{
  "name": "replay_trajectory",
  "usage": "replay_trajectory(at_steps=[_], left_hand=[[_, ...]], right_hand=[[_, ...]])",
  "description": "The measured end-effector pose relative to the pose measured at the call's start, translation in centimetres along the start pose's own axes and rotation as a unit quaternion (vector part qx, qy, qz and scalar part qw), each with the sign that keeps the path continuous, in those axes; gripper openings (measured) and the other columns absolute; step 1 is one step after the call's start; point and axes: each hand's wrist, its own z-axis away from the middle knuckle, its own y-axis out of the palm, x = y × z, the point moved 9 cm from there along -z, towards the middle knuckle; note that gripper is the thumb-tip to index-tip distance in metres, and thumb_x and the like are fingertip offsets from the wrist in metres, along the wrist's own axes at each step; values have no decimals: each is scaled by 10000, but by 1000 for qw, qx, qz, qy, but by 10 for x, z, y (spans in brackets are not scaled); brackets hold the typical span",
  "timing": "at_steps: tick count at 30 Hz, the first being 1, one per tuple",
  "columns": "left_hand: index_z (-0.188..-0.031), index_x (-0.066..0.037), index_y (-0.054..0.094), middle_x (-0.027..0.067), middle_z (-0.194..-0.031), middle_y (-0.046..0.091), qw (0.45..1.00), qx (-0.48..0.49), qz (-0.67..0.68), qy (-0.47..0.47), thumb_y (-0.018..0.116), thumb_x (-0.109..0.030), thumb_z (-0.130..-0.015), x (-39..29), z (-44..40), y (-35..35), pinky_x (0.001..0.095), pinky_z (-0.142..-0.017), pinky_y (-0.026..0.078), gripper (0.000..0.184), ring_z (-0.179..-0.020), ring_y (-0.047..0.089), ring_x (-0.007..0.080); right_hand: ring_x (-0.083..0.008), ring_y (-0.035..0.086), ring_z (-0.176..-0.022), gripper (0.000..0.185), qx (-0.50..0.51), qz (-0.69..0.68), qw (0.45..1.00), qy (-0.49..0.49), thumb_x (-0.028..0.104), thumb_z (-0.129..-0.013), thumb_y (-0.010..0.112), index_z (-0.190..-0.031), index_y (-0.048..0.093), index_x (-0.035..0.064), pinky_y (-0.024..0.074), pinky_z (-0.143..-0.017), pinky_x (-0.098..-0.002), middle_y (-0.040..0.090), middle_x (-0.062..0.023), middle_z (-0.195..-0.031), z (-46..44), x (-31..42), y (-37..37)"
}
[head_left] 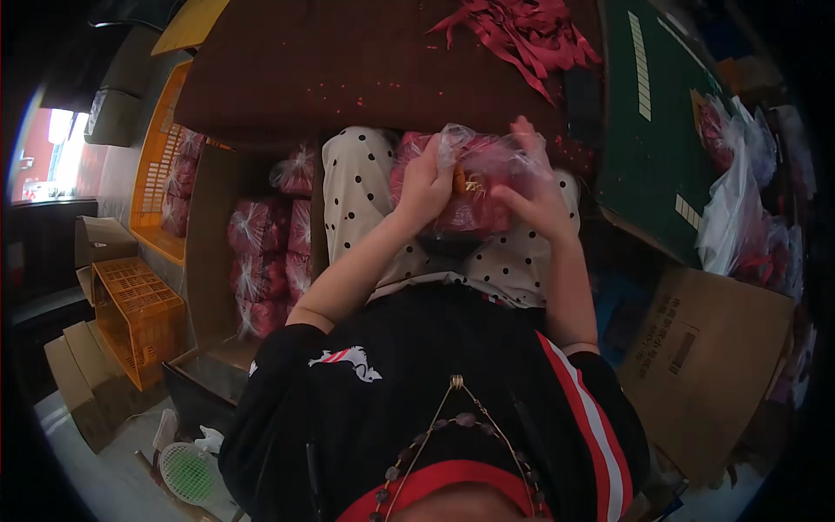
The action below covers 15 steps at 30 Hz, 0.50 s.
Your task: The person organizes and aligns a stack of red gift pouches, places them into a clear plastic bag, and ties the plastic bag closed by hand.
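Note:
A clear plastic bag filled with red items (474,204) rests on my lap, over the dotted trousers. My left hand (426,184) is closed on the bag's upper left side, pinching the clear plastic. On the right side of the bag, my right hand (537,196) is open, its fingers spread and slightly blurred against the plastic. A small gold mark shows on the red contents between the two hands.
A brown-covered table (287,61) lies ahead, bearing a pile of red ribbons (531,35). At left stand a carton (209,191) of wrapped red bundles (259,261) and orange crates (139,304). A green box (652,130) and a cardboard box (704,348) are at right.

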Motion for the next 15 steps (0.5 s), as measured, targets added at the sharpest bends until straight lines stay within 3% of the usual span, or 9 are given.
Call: replay_trajectory(at_steps=[2, 4, 5, 6, 8, 9, 12, 13, 15], left_hand=[[-1120, -31, 532, 102, -659, 639, 1000, -6, 26, -12, 441, -166, -1038, -1, 2, 1, 352, -616, 500, 183, -628, 655, 237], [-1113, -27, 542, 93, -666, 635, 998, -15, 54, -21, 435, -153, -1041, 8, 1, 2, 334, -622, 500, 180, -635, 646, 199], [-1095, -26, 561, 87, -695, 639, 996, -41, 83, 11, 418, -145, -1049, 20, 2, -1, 319, -626, 497, 192, -656, 635, 173], [-1077, -24, 579, 80, -725, 643, 990, -68, 112, 43, 400, -138, -1058, 24, 3, -5, 304, -630, 495, 213, -676, 624, 148], [-1029, -26, 600, 62, -798, 648, 973, -50, 223, 30, 400, -167, -1076, 31, 11, -5, 299, -644, 499, 249, -719, 617, 139], [-1024, -29, 594, 55, -806, 642, 955, -96, 281, -14, 412, -180, -1079, 29, 12, -14, 298, -657, 506, 243, -738, 623, 143], [-980, -27, 591, 51, -804, 627, 897, -168, 404, -53, 445, -231, -1080, 21, 9, -24, 292, -727, 518, 271, -805, 636, 153], [-963, -28, 598, 57, -822, 631, 905, -149, 397, -47, 446, -229, -1079, 19, 7, -23, 290, -752, 516, 278, -821, 639, 155], [-947, -28, 604, 64, -840, 635, 911, -129, 388, -41, 447, -227, -1078, 22, 4, -25, 288, -778, 515, 285, -837, 641, 158]], right_hand=[[-338, 428, -1402, 526, -28, -41, 999, -10, 265, -892, 713, -1336, 549, 35, 347, -1132, -414, 500, -191, -1465, -16, 12, 19], [-321, 591, -1227, 235, -23, -87, 991, -100, 158, -960, 570, -1136, 616, 8, 442, -1032, -386, 656, -161, -1250, -17, 34, 45], [-262, 650, -1039, 196, -43, -80, 994, -54, 172, -1023, 501, -1112, 588, 21, 490, -934, -356, 682, -111, -1083, -12, 24, 58], [-262, 650, -1039, 196, -39, -81, 994, -56, 172, -1023, 501, -1112, 588, 21, 490, -934, -356, 682, -111, -1083, -12, 28, 62], [-183, 633, -886, 188, -198, -222, 954, 39, 187, -1073, 427, -1071, 559, 53, 505, -822, -313, 650, -70, -954, -7, 6, 40], [-102, 532, -741, 199, -234, -316, 909, 137, 223, -1090, 402, -1046, 532, 78, 472, -711, -269, 563, -22, -818, -2, -17, 42], [-72, 430, -664, 183, -145, -475, 861, 112, 218, -1084, 425, -1050, 534, 75, 413, -643, -234, 492, 15, -759, -6, -19, 57], [-51, 334, -624, 173, -125, -437, 880, 139, 215, -1077, 442, -1049, 542, 77, 345, -590, -210, 424, 46, -727, -6, -39, 63], [-44, 346, -630, 168, -119, -415, 888, 156, 207, -1071, 450, -1049, 555, 77, 334, -585, -202, 431, 50, -734, -9, -48, 69]])
